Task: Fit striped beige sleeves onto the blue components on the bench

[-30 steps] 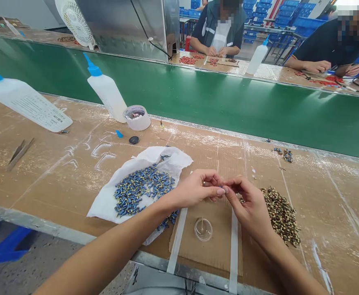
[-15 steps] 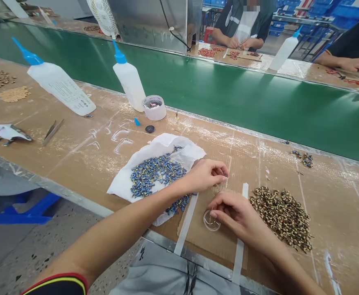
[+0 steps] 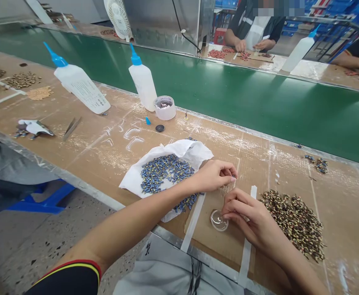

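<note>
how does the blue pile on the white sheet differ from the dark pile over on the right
Colour: the blue pile is blue with yellow bits, while the dark pile mixes dark and cream-yellow.
Support: the blue pile lies largely on the white sheet; the dark pile sits straight on the brown work surface.
Spread: the blue pile has a bare gap inside it, while the dark pile looks denser.
Both are heaps of many small loose pieces.
</note>
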`<state>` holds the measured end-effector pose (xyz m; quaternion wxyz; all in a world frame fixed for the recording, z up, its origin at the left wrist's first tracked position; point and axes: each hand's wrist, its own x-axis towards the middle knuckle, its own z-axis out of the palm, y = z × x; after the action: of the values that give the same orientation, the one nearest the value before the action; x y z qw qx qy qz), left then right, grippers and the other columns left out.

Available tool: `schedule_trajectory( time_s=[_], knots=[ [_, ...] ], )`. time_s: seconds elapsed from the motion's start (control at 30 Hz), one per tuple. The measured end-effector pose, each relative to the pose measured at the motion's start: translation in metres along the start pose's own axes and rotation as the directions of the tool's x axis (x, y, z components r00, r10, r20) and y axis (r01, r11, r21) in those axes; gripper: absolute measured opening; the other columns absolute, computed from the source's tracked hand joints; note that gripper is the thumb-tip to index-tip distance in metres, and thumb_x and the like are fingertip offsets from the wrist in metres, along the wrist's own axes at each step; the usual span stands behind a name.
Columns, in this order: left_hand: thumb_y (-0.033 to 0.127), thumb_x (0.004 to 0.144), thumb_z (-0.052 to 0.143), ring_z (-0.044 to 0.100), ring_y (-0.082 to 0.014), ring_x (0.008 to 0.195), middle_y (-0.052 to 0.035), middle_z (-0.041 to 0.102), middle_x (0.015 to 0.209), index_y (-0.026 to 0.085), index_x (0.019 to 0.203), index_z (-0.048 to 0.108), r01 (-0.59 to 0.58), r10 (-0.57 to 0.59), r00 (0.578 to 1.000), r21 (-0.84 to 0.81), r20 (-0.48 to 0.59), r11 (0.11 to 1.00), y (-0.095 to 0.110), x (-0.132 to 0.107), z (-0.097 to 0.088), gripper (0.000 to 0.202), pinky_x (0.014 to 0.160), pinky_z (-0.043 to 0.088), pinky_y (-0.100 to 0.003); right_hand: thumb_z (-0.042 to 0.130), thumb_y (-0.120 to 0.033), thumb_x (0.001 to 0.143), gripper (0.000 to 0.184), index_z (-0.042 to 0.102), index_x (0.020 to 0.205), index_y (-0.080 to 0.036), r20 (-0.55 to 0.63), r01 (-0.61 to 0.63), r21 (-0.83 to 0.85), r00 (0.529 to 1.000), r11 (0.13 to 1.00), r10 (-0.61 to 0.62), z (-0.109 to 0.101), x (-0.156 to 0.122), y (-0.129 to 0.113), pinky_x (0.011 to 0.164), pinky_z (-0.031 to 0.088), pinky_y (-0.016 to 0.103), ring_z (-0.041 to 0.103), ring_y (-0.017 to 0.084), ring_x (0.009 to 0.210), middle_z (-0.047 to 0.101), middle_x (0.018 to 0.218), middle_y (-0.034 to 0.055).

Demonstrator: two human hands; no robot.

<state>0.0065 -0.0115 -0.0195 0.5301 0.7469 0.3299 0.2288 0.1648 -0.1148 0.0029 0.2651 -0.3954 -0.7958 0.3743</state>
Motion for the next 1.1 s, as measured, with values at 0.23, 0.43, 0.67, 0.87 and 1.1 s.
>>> schedule_trajectory(
  time_s=[0.23,0.43,0.67,0.87,1.1],
  knots=[
    [0.022,0.083,0.061,0.06,-0.0113,0.071,-0.003,0.066,0.078,0.014,0.092,0.064,0.021,0.004,0.995,-0.251,0.099,0.968,-0.002,0.0,0.004,0.012,0.067,0.048,-0.024,0.053,-0.021,0.094,0.015,0.062,0.082,-0.02,-0.019,-0.098,0.224,0.994,0.97,0.104,0.003,0.001,0.0,0.072,0.045,0.028,0.059,0.016,0.079,0.062,0.084,0.0032],
    [0.018,0.081,0.064,0.062,-0.0116,0.066,-0.0026,0.066,0.075,0.013,0.092,0.064,0.092,-0.056,0.989,-0.275,0.135,0.957,-0.001,-0.001,0.008,0.012,0.064,0.049,-0.025,0.06,-0.029,0.091,0.011,0.067,0.086,-0.021,-0.212,-0.224,0.312,0.931,0.923,0.298,-0.01,-0.011,0.006,0.064,0.05,0.026,0.063,0.016,0.07,0.068,0.08,0.0029],
    [0.017,0.081,0.064,0.063,-0.012,0.063,-0.0016,0.066,0.071,0.013,0.089,0.063,0.136,-0.088,0.979,-0.272,0.183,0.953,0.003,-0.002,0.009,0.009,0.062,0.05,-0.025,0.069,-0.03,0.084,0.01,0.07,0.087,-0.02,-0.758,-0.193,0.265,0.564,0.945,0.328,-0.021,-0.01,0.013,0.062,0.055,0.027,0.066,0.016,0.069,0.073,0.081,0.0047],
    [0.018,0.082,0.063,0.063,-0.0119,0.064,-0.0008,0.066,0.07,0.014,0.089,0.063,0.093,-0.061,0.982,-0.179,0.177,0.979,0.003,-0.002,0.008,0.008,0.062,0.048,-0.023,0.069,-0.033,0.084,0.014,0.07,0.088,-0.019,-0.758,-0.257,0.205,0.569,0.944,0.32,-0.018,-0.006,0.02,0.066,0.055,0.029,0.068,0.018,0.072,0.074,0.084,0.006],
    [0.019,0.082,0.063,0.062,-0.012,0.065,-0.0014,0.067,0.07,0.014,0.088,0.064,0.077,-0.055,0.982,-0.122,0.179,0.989,0.004,-0.001,0.007,0.008,0.06,0.045,-0.022,0.068,-0.036,0.084,0.017,0.07,0.089,-0.02,-0.727,-0.291,0.161,0.611,0.943,0.313,-0.016,-0.007,0.026,0.068,0.054,0.031,0.069,0.019,0.074,0.074,0.086,0.0066]
  ],
)
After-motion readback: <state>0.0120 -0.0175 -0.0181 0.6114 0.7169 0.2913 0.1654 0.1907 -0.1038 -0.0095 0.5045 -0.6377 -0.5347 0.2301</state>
